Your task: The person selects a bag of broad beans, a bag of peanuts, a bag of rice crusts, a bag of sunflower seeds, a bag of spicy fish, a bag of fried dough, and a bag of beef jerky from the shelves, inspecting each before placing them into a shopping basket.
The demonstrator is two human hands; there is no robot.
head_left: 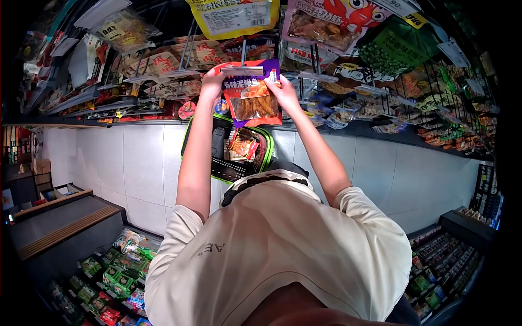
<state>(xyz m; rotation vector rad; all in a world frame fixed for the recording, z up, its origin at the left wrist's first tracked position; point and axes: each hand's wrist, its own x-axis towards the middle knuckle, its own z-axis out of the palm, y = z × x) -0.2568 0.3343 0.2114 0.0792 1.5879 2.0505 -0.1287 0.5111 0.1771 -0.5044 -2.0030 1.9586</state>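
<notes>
An orange and purple snack bag (pixel 253 107) with a clear window showing brown dried food is upright in front of the rack. My left hand (pixel 212 82) is closed at its upper left edge, the fingertips partly hidden behind it. On the other side my right hand (pixel 285 94) pinches the right edge, thumb on the front. A price tag (pixel 242 70) on a metal hook overlaps the top of the bag. Below, a black basket with a green rim (pixel 268 155) is on the floor, holding a red and yellow food packet (pixel 243 146).
Hanging bags crowd the rack, including a yellow bag (pixel 235 20) above my hands, a pink bag (pixel 321 27) and a green bag (pixel 396 48). Hooks with tags jut outward. Lower shelves of green packets (pixel 120 280) stand behind me at left, across the tiled floor (pixel 144 157).
</notes>
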